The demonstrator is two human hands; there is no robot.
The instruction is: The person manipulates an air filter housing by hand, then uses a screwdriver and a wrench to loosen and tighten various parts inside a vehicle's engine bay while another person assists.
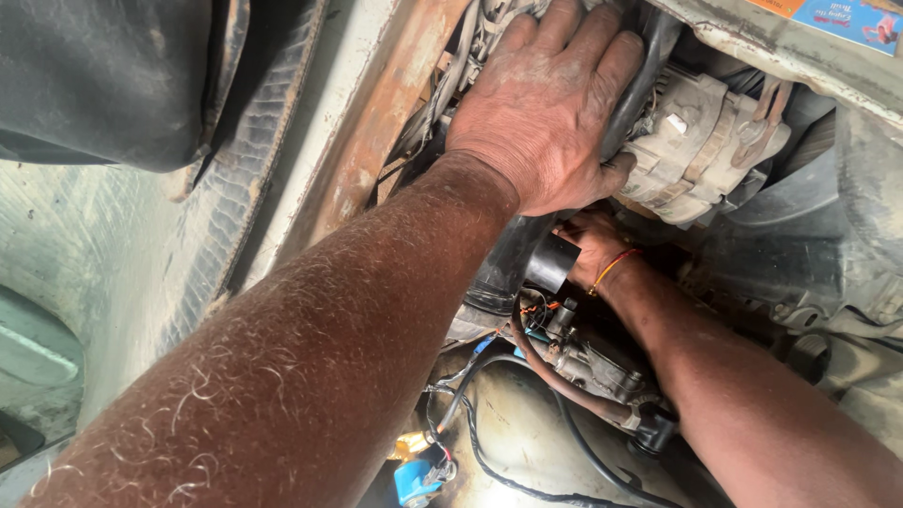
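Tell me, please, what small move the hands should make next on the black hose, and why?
Probably the left hand should press the black hose steady while the right hand works at its lower end. The left palm already lies over the hose beside the alternator; the right fingers are hidden beneath it, so their grip cannot be judged.

Just 1 view here, from the head camera, looking steeply down into an engine bay past the person's own forearms. It sits very close: the left hand (pixel 550 103) and the alternator (pixel 701 150) fill the upper middle, the right hand (pixel 588 246) tucks below, and the rusty frame rail (pixel 376 132) runs diagonally at left.
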